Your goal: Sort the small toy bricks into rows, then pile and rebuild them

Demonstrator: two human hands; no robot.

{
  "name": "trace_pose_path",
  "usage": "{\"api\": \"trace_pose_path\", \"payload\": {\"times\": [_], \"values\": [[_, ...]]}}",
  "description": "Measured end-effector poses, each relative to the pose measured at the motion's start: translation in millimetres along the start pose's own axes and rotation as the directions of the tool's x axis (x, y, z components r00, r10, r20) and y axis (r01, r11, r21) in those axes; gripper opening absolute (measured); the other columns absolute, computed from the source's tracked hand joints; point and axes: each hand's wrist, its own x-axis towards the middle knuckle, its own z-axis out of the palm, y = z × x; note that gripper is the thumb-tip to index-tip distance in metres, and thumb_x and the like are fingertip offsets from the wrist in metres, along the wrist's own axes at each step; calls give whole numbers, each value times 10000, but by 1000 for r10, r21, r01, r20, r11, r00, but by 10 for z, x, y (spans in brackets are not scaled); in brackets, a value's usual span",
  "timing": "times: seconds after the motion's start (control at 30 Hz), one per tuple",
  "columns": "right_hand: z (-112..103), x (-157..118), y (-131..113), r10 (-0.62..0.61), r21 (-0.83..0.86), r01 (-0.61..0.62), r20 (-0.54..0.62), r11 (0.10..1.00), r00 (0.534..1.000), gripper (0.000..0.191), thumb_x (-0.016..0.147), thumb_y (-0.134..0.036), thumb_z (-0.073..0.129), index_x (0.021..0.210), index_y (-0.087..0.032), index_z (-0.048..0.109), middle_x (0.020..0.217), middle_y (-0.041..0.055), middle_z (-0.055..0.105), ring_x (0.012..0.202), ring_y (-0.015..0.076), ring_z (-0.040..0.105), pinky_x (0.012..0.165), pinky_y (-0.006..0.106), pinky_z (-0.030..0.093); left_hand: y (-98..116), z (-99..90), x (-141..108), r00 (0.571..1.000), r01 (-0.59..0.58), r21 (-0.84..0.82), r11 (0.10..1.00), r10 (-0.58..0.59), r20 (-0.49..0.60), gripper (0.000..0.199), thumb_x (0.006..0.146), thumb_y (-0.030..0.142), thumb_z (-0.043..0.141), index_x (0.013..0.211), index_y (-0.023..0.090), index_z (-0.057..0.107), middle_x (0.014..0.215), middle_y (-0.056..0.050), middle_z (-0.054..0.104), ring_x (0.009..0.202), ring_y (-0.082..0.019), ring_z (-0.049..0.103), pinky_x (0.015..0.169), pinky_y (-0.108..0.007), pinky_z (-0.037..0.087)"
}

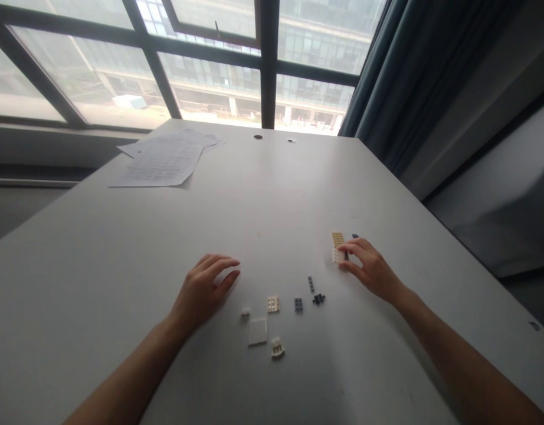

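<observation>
My left hand (206, 282) rests on the table with its thumb and fingers apart and nothing between them. To the right, my right hand (370, 267) has its thumb and fingertips around a white studded toy brick (336, 255). A tan studded plate (338, 238) lies against the far side of that brick. Dark pieces show beside these fingers, partly hidden. Between my hands are a cream studded plate (273, 304), a dark studded plate (298, 305), a narrow dark strip (311, 284), and a dark piece with side pegs (318, 299).
Nearer to me lie a smooth white tile (257, 332), a small white piece (245, 313) and a cream curved piece (277, 348). Printed papers (161, 162) are spread at the far left of the white table (236, 212). Windows and a dark curtain (400, 71) stand beyond.
</observation>
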Motion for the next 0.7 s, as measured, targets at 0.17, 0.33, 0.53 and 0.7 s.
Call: {"api": "trace_pose_path", "payload": {"times": [0.17, 0.33, 0.53, 0.7], "values": [[-107, -184, 617, 133, -124, -128, 31, 984, 991, 248, 884, -378, 547, 1000, -177, 632, 928, 91, 626, 905, 247, 583, 837, 424, 486, -5, 1, 13, 1000, -6, -4, 1000, 6, -9, 161, 844, 295, 571, 945, 212, 665, 940, -50, 679, 893, -189, 619, 824, -320, 511], [-83, -279, 703, 124, -94, -113, 114, 989, 986, 224, 870, -329, 580, 1032, -186, 638, 995, 98, 633, 965, 244, 571, 876, 428, 474, -11, -3, 11, 1000, 2, 10, 1000, -2, 0, 166, 853, 306, 564, 946, 206, 659, 945, -59, 675, 908, -196, 615, 838, -330, 515], [-136, -265, 672, 111, -72, -103, 125, 992, 986, 238, 845, -322, 616, 1053, -215, 662, 1003, 89, 642, 952, 234, 578, 869, 420, 483, -10, 3, 6, 999, 31, 26, 999, -32, 13, 186, 855, 335, 557, 955, 215, 658, 953, -63, 673, 918, -207, 611, 792, -324, 532], [-151, -254, 672, 118, -88, -111, 83, 990, 990, 323, 839, -346, 624, 1130, -207, 627, 1021, 94, 637, 962, 249, 579, 873, 444, 488, 2, -2, 9, 1000, 15, 11, 1000, -15, 2, 165, 857, 327, 561, 948, 223, 652, 940, -53, 665, 910, -203, 607, 766, -309, 535]]}}
